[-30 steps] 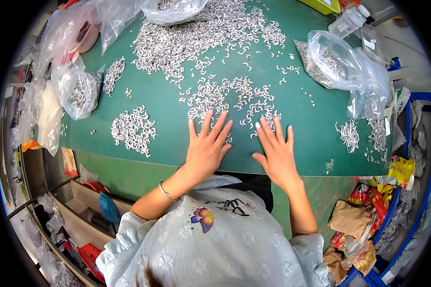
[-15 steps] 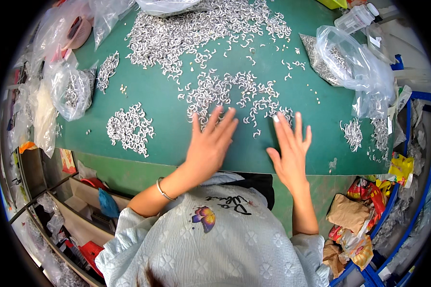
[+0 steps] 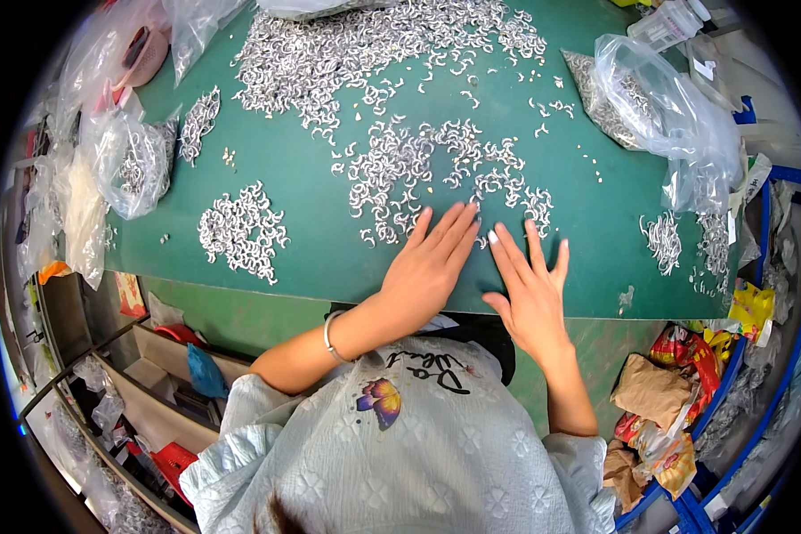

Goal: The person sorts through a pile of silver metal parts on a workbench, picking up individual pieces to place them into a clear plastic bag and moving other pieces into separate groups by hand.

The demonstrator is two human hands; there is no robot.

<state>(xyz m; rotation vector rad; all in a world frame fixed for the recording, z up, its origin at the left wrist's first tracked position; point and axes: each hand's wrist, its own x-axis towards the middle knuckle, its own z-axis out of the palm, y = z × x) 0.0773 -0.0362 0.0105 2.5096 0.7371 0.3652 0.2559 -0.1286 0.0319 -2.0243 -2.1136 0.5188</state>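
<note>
Metal clips: a loose scatter of small curved silvery metal clips (image 3: 436, 169) was spread over the green desk (image 3: 311, 222), touching the fingertips of both hands at about 12 o'clock from them.
Left hand: the left hand (image 3: 425, 271) was laid flat, palm down, on the desk, its fingers (image 3: 454, 227) straight and pressed close together, the tips reaching into the near edge of the scatter.
Right hand: the right hand (image 3: 532, 298) was laid flat just beside it, at 3 o'clock of the left, fingers fanned slightly apart; nothing was pinched by either hand.
Separate heap: a smaller heap of clips (image 3: 240, 231) was seen well apart, at 9 o'clock of the left hand.
Large pile: the main pile of clips (image 3: 356, 53) was lying at 12 o'clock, toward the far edge of the desk.
Bags: a clear plastic bag of clips (image 3: 659, 98) was lying at 2 o'clock, and another clear bag (image 3: 133, 165) at 10 o'clock.
Weight: each piece was judged very light; only a heap would carry weight.
Stiffness: the pieces were judged stiff, hard and not fragile.
Grip: the clips were judged smooth and prone to slide or hook together, so they were best swept with flat fingers or pinched singly across the curved back.
Wrist: a thin bracelet (image 3: 329, 336) was worn on the left wrist.
</note>
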